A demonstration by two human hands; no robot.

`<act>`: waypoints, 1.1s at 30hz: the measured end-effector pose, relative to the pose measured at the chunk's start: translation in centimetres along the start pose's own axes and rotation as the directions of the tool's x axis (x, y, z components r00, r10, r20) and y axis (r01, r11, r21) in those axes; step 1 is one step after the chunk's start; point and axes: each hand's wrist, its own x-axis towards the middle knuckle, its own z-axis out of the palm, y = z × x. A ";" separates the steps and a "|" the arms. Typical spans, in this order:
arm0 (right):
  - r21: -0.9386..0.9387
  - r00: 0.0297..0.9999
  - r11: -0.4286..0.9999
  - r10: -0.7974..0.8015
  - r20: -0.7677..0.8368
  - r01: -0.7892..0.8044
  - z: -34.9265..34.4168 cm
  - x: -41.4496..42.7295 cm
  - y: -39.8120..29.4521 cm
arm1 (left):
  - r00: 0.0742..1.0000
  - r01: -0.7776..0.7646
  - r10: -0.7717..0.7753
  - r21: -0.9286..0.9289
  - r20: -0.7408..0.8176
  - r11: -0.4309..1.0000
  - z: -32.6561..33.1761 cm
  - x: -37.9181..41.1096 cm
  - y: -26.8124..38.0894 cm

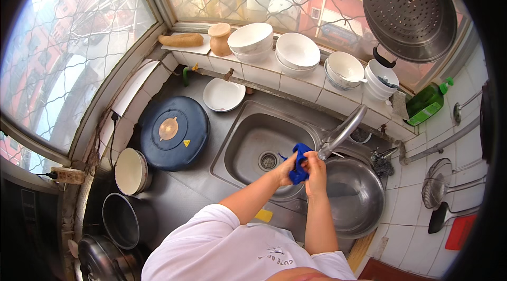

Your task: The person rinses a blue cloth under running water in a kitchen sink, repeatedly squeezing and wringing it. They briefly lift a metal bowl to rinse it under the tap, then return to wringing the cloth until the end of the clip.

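Observation:
A bunched blue cloth [300, 164] is gripped between my two hands above the right side of the stainless steel sink [253, 134]. My left hand [286, 171] holds the cloth from the left, with a small strand of it sticking out. From the right, my right hand [315, 170] has its fingers bent on the same cloth, just beneath the spout of the metal faucet [342, 132]. No running water can be made out. Right of my forearm, a large steel basin [352, 198] rests over the other part of the sink unit.
White bowls [298, 51] stand in stacks on the tiled ledge, near a green bottle [425, 103]. A round blue appliance [174, 132], a white plate [224, 95] and a dark pot [122, 219] occupy the left counter. Utensils [437, 182] hang along the right wall. A yellow sponge [263, 215] lies at the sink's front.

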 end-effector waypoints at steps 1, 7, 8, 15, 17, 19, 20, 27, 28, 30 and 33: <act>0.280 0.996 0.955 0.090 0.023 -0.093 0.9 -0.3 -0.7 | 0.996 -0.010 0.020 -0.108 0.092 0.994 -1.1 0.1 0.1; 0.495 0.910 0.765 0.368 0.190 -0.413 -1.3 1.5 5.6 | 0.972 0.070 0.018 0.362 -0.234 0.930 0.1 -0.8 0.9; 0.473 0.919 0.788 0.346 0.190 -0.394 -1.8 1.6 6.1 | 0.970 0.057 0.041 0.390 -0.238 0.919 1.1 -1.4 1.2; -0.178 0.960 0.984 -0.036 -0.278 -0.015 1.5 0.8 5.8 | 0.914 -0.154 0.301 0.452 -0.273 0.878 3.1 -0.9 0.9; -0.356 0.943 0.926 -0.220 -0.250 0.122 2.1 0.5 5.7 | 0.904 -0.165 0.326 0.477 -0.276 0.863 2.4 -0.7 0.6; -0.531 0.907 0.810 -0.387 -0.166 0.248 2.1 0.4 5.6 | 0.885 -0.213 0.352 0.408 -0.304 0.888 2.1 -0.5 0.1; -0.617 0.903 0.735 -0.421 -0.091 0.281 1.7 0.4 5.4 | 0.884 -0.228 0.336 0.330 -0.325 0.916 2.0 -0.5 -0.3; -0.702 0.951 0.693 -0.300 -0.072 0.166 -1.6 3.8 1.6 | 0.955 0.015 0.055 0.233 -0.290 0.972 2.5 -1.9 -0.1; -0.823 0.903 0.534 -0.424 -0.066 0.191 -1.4 4.2 1.4 | 0.974 -0.035 0.073 0.175 -0.216 0.984 2.1 -1.9 -0.8; -0.950 0.828 0.256 -0.560 0.006 0.180 -1.7 4.8 2.2 | 0.975 -0.097 0.121 0.135 -0.184 0.986 3.3 -1.8 -1.7; -0.721 0.933 0.685 -0.318 -0.167 0.104 -1.3 4.0 3.6 | 0.828 -0.266 0.406 0.366 -0.388 0.892 5.9 -1.3 -2.3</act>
